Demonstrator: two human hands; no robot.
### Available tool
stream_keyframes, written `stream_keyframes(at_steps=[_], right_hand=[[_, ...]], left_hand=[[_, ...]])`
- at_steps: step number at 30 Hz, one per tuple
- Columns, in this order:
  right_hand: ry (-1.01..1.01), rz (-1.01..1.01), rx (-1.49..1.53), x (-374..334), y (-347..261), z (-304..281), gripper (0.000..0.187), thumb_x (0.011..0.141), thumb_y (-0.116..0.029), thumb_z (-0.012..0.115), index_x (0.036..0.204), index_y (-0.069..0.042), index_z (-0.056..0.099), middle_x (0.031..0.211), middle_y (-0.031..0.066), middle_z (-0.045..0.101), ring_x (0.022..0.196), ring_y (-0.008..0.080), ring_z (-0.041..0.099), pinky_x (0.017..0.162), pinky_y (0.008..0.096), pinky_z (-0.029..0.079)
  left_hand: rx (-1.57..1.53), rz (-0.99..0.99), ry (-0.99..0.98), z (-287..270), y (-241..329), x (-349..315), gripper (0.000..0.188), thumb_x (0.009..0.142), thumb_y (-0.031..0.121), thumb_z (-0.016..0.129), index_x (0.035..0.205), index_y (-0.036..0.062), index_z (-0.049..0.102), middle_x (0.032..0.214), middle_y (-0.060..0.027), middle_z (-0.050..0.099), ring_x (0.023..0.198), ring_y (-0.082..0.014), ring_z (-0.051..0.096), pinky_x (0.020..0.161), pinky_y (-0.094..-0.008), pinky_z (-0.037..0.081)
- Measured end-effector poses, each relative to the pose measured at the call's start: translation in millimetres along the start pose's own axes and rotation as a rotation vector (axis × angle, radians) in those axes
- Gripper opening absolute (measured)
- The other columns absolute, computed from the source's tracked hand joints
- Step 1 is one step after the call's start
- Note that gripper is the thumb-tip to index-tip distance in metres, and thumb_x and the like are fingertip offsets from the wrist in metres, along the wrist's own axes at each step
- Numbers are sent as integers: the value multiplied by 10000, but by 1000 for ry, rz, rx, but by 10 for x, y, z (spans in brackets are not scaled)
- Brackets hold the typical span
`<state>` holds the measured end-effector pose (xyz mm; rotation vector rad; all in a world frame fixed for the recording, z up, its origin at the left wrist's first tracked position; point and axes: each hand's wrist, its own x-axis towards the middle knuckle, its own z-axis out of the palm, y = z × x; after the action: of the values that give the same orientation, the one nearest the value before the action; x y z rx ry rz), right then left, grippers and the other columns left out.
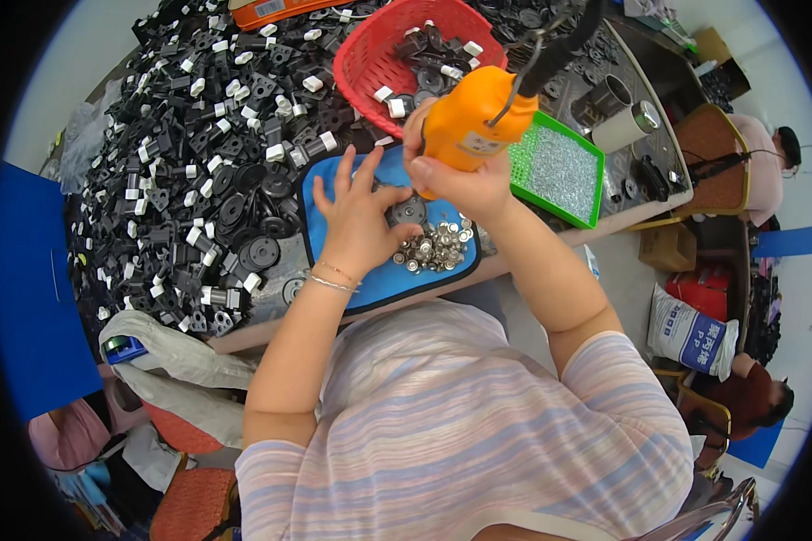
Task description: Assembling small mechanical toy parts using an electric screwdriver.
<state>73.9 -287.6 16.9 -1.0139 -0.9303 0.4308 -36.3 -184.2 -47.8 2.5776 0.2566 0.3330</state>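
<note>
My right hand (469, 187) is wrapped round an orange electric screwdriver (472, 113), which hangs from a metal hook and a black cable. It points down toward a round dark-grey disc part (410, 212) on a blue mat (370, 287). The thumb and forefinger of my left hand (355, 216) hold this part from its left side, while the other fingers spread out over the mat. The driver's tip is hidden behind my right hand. Against the disc's near side lies a heap of small shiny metal pieces (438, 248).
Black parts with white ends (235, 108) cover the table's left side. Beyond the mat stands a red basket (356, 68) of similar parts. At right are a green tray (595, 194) of small silvery screws, a white bottle (618, 131) and a dark cup (612, 90).
</note>
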Motion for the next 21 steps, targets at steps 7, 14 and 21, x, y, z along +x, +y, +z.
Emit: stream_keyframes(at_steps=[7, 14, 21], right_hand=[[22, -150, -1, 51, -238, -97, 281, 709, -92, 679, 918, -8, 511, 865, 111, 500, 636, 165, 540, 580, 280, 465], [437, -218, -136, -216, -461, -957, 239, 751, 5, 597, 968, -4, 498, 880, 109, 530, 614, 171, 539, 571, 294, 447], [551, -201, -160, -286, -258, -1103, 286, 725, 25, 645, 972, 1, 503, 857, 105, 561, 608, 170, 565, 557, 277, 467]], left_hand=[[32, -14, -49, -17, 21, 12, 419, 538, 331, 810, 922, 203, 703, 1415, -87, 338, 1345, -324, 181, 1018, -612, 49], [38, 3, -3, -41, 160, 2, 401, 541, 285, 805, 906, 157, 697, 1419, -93, 322, 1339, -327, 184, 1026, -595, 32], [12, 21, 114, 133, 305, 86, 379, 606, 321, 764, 916, 126, 666, 1381, -122, 352, 1323, -322, 214, 998, -631, 39]])
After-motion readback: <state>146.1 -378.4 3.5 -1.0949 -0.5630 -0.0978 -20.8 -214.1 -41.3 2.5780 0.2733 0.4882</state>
